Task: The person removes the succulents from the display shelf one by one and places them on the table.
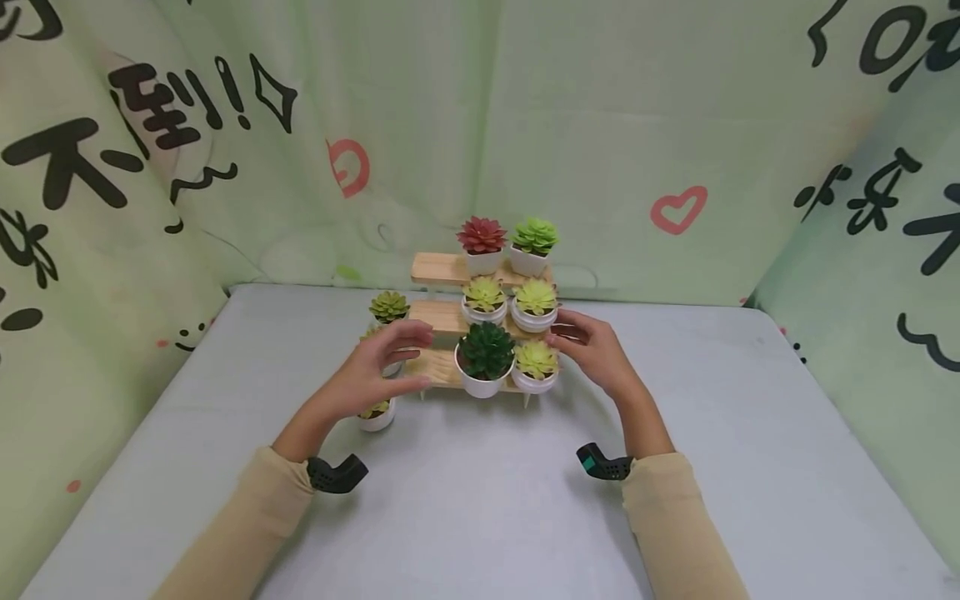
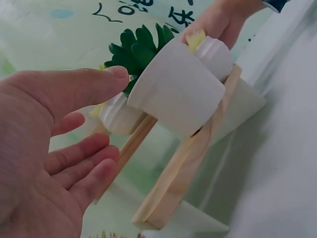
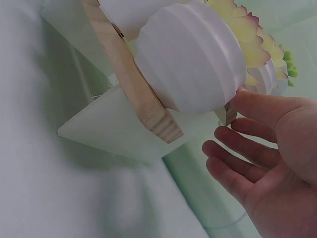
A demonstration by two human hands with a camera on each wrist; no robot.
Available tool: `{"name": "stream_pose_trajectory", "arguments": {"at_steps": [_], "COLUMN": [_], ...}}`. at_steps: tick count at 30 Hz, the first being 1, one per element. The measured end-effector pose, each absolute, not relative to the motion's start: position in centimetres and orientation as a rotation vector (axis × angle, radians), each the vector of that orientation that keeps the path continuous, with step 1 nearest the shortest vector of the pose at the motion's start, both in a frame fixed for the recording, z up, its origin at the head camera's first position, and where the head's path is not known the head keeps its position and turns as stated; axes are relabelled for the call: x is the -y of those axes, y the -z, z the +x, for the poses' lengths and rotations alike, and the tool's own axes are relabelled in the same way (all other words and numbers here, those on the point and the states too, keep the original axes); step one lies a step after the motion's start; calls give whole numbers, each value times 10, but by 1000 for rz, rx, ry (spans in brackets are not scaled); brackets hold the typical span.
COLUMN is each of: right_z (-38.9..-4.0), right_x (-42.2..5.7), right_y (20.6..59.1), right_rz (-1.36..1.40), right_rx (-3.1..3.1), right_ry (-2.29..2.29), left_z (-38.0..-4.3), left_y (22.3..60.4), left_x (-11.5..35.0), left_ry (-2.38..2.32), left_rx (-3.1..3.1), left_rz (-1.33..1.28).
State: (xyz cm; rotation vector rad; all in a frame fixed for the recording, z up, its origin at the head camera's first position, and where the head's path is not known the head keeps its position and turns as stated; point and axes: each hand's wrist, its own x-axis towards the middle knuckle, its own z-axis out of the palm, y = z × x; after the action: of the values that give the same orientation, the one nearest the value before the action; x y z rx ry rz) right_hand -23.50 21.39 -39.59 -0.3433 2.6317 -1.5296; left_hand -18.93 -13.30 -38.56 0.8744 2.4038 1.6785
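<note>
Left grip (image 1: 363, 375): slack, empty.
Right grip (image 1: 596, 350): slack at the corner pot (image 3: 190, 59), contact unclear.
Big pot (image 2: 178, 89): likely light, stiff, slick; pinch its sides.

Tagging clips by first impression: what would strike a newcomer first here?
The three-tier wooden stand on the table would likely draw the eye first, its red succulent standing out on the top tier. Next comes the dark green succulent on the bottom tier, between the left hand and right hand.
</note>
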Motion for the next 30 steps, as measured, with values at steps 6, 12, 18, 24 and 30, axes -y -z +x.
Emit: {"name": "stream_pose_trajectory", "arguments": {"at_steps": [6, 12, 18, 24, 30], "right_z": [-235, -233, -234, -235, -235], "right_x": [-213, -213, -214, -215, -214], "right_y": [395, 393, 393, 395, 395], "right_rz": [-338, -343, -355, -352, -351], "right_rx": [-2620, -2600, -2610, -2611, -2608], "right_ry": [1538, 1545, 1550, 1549, 1552], "left_z": [-192, -196, -198, -196, -196], "left_y": [385, 386, 384, 386, 395], "left_x": [120, 109, 100, 94, 88], "left_ry": [-1689, -1704, -1742, -1792, -1869], "left_rx": [-2377, -2371, -2352, -2343, -2340], "left_rz": [891, 897, 887, 824, 823]}}
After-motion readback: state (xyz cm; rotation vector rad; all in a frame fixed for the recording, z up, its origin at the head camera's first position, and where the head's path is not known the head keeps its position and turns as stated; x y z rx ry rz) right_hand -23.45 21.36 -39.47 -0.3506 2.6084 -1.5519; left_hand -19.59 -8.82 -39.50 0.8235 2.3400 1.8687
